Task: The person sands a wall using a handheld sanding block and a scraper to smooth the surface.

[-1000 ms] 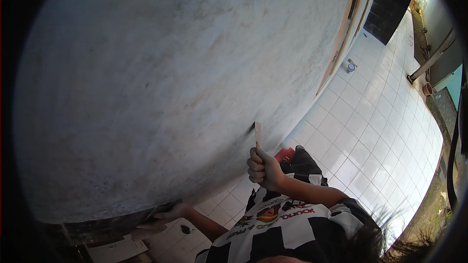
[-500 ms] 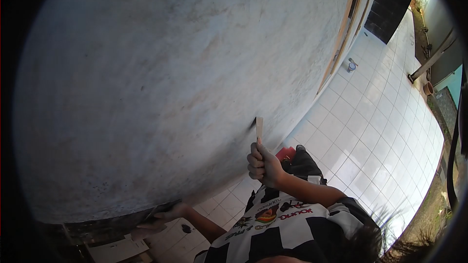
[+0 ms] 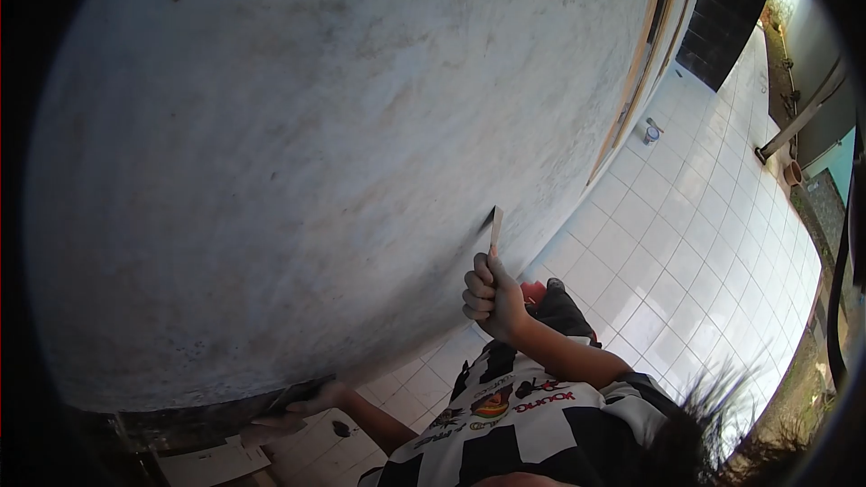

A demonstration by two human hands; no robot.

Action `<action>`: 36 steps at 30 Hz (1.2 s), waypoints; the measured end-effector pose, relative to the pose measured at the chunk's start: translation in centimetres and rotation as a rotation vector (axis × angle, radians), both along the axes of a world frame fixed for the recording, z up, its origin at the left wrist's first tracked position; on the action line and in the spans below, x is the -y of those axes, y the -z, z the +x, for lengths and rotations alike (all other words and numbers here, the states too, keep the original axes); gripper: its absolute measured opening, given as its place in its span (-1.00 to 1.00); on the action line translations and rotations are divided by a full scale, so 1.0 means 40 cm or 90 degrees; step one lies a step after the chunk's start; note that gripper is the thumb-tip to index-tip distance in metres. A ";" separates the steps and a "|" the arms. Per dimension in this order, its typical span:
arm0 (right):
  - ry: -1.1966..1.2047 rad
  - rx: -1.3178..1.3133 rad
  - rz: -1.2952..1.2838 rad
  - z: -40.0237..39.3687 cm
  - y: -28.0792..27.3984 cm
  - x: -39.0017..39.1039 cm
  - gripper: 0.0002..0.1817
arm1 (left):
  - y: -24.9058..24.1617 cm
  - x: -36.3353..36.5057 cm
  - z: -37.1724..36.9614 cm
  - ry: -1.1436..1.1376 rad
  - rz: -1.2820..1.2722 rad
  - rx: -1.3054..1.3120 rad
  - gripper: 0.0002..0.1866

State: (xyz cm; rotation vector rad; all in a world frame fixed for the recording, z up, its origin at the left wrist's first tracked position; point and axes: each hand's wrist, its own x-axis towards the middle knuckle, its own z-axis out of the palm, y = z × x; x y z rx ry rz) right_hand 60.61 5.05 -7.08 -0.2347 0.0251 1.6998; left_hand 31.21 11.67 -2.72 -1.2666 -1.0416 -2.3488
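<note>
At the wall [image 3: 298,153]: right hand [image 3: 492,298] clenched a scraper [image 3: 495,230], blade toward 12 o'clock.
Left hand [image 3: 302,399]: at 7 o'clock; grip unclear.
Advice: keep blade flat, I think.

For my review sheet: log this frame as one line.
right hand: grips scraper, blade at grey wall | left hand: on dark ledge, low | floor: white tiles

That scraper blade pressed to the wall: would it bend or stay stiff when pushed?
The scraper looks thin and flat, so it probably flexes slightly under pressure. One hand alone holds it up, so it is likely light. Its edge meets the wall at an angle and may skid on smooth patches.
</note>
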 end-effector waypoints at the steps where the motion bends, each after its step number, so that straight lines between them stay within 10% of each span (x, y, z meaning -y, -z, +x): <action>1: -0.003 -0.006 -0.016 -0.010 -0.001 0.002 -0.49 | 0.008 0.003 -0.003 0.012 -0.020 0.014 -0.29; 24: -0.086 -0.034 0.011 -0.044 0.018 0.020 -0.49 | 0.025 -0.002 -0.019 -0.018 -0.048 0.007 -0.24; 32: -0.096 -0.033 0.022 -0.051 0.022 0.012 -0.48 | 0.089 -0.009 -0.070 0.066 -0.069 0.276 -0.36; 36: -0.011 -0.012 0.016 -0.007 0.028 -0.008 -0.48 | 0.146 -0.010 -0.156 0.065 -0.098 0.070 -0.27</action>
